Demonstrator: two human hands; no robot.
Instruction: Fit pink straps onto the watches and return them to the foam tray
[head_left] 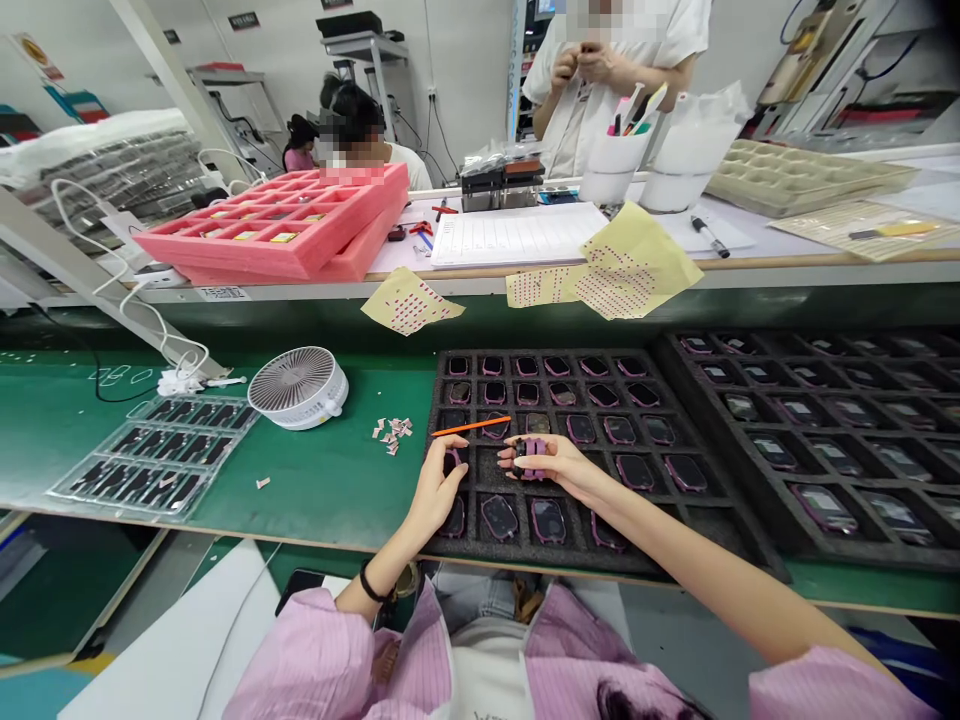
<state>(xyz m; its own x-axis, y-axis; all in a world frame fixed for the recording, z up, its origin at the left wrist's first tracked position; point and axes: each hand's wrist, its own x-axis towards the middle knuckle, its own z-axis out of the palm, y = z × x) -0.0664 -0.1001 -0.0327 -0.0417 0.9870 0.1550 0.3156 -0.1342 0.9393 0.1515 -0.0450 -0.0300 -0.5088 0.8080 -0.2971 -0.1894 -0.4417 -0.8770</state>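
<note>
My left hand is over the left side of a black foam tray, its thumb and fingers apart. An orange stick lies along the fingertips; whether they touch it I cannot tell. A purple-rimmed device shows between thumb and fingers. My right hand closes around a small purple watch-like case with a dark part at its left end, held above the tray's middle. Around both hands, purple-framed devices with dark screens, such as this watch-like unit, sit in the compartments.
A second foam tray of devices adjoins on the right. Left are a white fan, paper scraps and a clear tray of dark parts. A raised shelf holds pink foam trays and white cups. Co-workers are beyond.
</note>
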